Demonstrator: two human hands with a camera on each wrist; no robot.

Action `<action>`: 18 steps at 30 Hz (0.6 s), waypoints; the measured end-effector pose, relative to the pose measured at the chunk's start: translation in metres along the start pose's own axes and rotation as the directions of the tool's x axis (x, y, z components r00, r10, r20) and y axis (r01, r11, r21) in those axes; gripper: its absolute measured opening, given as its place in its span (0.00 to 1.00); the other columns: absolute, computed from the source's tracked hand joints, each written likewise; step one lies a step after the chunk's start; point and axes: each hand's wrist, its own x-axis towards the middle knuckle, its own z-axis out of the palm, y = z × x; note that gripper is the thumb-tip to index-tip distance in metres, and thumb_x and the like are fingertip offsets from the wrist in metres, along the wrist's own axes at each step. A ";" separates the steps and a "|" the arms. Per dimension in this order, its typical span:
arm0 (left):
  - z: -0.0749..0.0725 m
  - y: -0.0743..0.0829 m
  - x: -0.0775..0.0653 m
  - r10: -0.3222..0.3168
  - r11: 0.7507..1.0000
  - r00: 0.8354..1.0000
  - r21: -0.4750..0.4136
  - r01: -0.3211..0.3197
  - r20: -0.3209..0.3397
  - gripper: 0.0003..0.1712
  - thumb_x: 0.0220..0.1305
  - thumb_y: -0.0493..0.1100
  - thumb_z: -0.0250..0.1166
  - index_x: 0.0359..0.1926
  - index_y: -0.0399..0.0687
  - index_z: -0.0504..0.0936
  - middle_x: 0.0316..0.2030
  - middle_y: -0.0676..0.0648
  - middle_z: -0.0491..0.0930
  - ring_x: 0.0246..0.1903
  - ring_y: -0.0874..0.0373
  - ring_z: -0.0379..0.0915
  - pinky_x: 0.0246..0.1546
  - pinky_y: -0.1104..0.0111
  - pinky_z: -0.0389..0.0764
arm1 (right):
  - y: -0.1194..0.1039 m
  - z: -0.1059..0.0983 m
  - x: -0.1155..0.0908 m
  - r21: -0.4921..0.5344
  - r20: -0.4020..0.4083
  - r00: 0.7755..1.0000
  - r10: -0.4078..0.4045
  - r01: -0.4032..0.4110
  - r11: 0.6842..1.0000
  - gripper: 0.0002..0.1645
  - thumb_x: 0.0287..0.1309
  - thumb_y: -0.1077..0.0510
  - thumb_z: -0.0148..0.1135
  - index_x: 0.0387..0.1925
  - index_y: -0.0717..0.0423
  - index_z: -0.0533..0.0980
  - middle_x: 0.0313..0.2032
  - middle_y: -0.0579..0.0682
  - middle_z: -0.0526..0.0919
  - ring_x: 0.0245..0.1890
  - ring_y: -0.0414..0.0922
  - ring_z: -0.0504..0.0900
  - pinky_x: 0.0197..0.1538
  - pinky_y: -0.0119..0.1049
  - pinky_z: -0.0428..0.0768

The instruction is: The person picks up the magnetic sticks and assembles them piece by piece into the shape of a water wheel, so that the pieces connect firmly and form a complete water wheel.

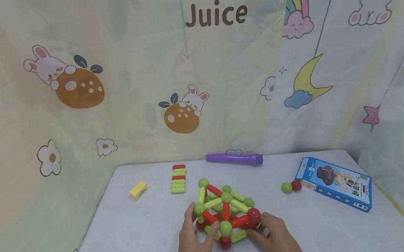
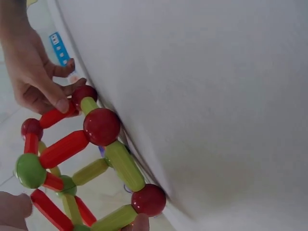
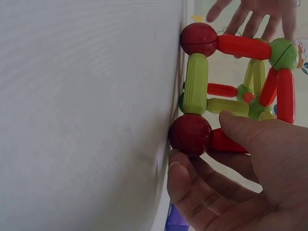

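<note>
A ball-and-stick toy structure (image 1: 226,214) stands on the table, made of red and green balls joined by red and yellow-green sticks. My left hand (image 1: 194,247) holds its left side, thumb at the front and fingers along the outside. On the other side, my right hand (image 1: 277,236) pinches the low right corner by a dark red ball (image 1: 253,215). In the right wrist view that thumb lies over a red stick, with fingers under the red ball (image 3: 190,134). The left wrist view shows red balls (image 2: 101,126) along the structure's base, against the tabletop.
Loose sticks (image 1: 178,182) lie in a column at the back left, near a yellow arched block (image 1: 139,190). A purple tapered stick (image 1: 234,159) lies along the back edge. To the right are a green ball (image 1: 286,187), a red ball (image 1: 296,185) and a blue box (image 1: 336,183).
</note>
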 end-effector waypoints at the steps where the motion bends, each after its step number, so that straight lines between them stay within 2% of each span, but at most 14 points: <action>1: -0.001 -0.001 0.001 0.015 1.000 1.000 -0.012 -0.015 -0.009 0.54 0.71 0.58 0.74 0.82 0.40 0.55 0.76 0.37 0.68 0.75 0.35 0.66 0.68 0.34 0.72 | 0.000 0.000 0.000 -0.003 -0.002 1.000 -0.002 0.002 1.000 0.11 0.63 0.52 0.80 0.42 0.48 0.86 0.32 0.36 0.81 0.33 0.33 0.77 0.34 0.29 0.82; 3: -0.002 -0.002 0.002 0.032 0.999 0.999 -0.023 -0.032 -0.012 0.49 0.73 0.56 0.72 0.81 0.42 0.57 0.74 0.38 0.71 0.73 0.36 0.68 0.68 0.35 0.72 | 0.000 0.001 0.001 -0.007 -0.002 1.000 -0.005 0.005 1.000 0.10 0.63 0.52 0.80 0.42 0.48 0.86 0.32 0.36 0.81 0.33 0.33 0.77 0.34 0.29 0.82; 7: -0.003 -0.003 0.004 0.027 0.999 1.000 -0.021 -0.027 0.009 0.49 0.73 0.56 0.72 0.81 0.42 0.56 0.74 0.38 0.70 0.74 0.38 0.68 0.70 0.37 0.71 | 0.000 0.001 0.002 -0.010 0.014 1.000 0.012 -0.011 1.000 0.11 0.63 0.52 0.79 0.43 0.47 0.86 0.32 0.35 0.81 0.33 0.33 0.77 0.35 0.29 0.82; 13: -0.006 -0.002 0.003 -0.021 1.000 0.999 -0.002 0.021 0.038 0.56 0.67 0.63 0.75 0.81 0.44 0.55 0.75 0.39 0.69 0.72 0.38 0.68 0.66 0.33 0.74 | 0.000 0.001 0.003 -0.002 0.028 0.999 0.022 -0.022 1.000 0.11 0.64 0.52 0.79 0.44 0.48 0.85 0.33 0.36 0.82 0.34 0.33 0.77 0.35 0.29 0.81; 16: -0.006 -0.002 0.001 -0.009 1.000 0.999 0.002 0.009 0.046 0.55 0.66 0.66 0.75 0.78 0.44 0.59 0.71 0.41 0.73 0.69 0.42 0.71 0.62 0.38 0.78 | 0.002 -0.003 0.005 -0.009 0.035 0.998 0.048 -0.047 0.999 0.13 0.63 0.54 0.79 0.46 0.50 0.84 0.33 0.38 0.83 0.34 0.36 0.78 0.35 0.29 0.81; 18: -0.007 -0.003 0.000 0.005 1.000 0.999 0.002 -0.005 0.053 0.48 0.69 0.66 0.73 0.74 0.46 0.62 0.66 0.44 0.77 0.64 0.46 0.74 0.58 0.45 0.80 | 0.004 -0.005 0.008 -0.006 0.037 0.996 0.083 -0.083 0.997 0.13 0.63 0.56 0.79 0.46 0.52 0.84 0.34 0.39 0.84 0.35 0.38 0.79 0.34 0.30 0.81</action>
